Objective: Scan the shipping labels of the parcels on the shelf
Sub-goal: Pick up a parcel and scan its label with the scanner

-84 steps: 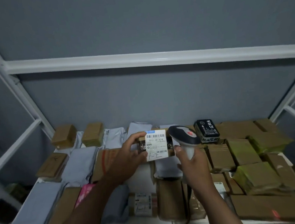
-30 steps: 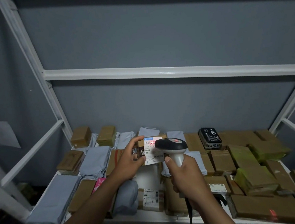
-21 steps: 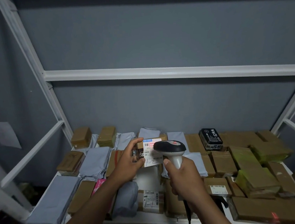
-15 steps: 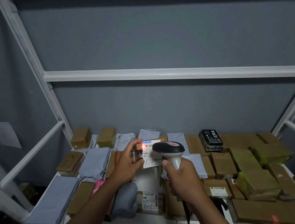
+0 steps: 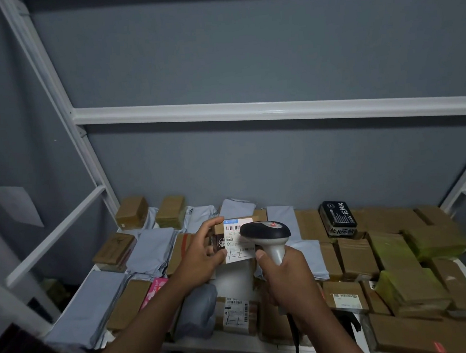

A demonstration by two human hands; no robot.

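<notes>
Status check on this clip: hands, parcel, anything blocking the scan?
Left hand holds small box, label facing up. Right hand grips scanner, head over label's right edge. Nothing else blocking.

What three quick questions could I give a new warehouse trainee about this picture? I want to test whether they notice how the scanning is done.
1. True or false: the right hand grips the scanner by its handle.
2. Which does the left hand hold? A) a grey mailer bag B) the small box with the white label C) the black packet
3. Fill in: the scanner's head sits in front of the label's ____ edge.

Key: 1 true; 2 B; 3 right.
</notes>
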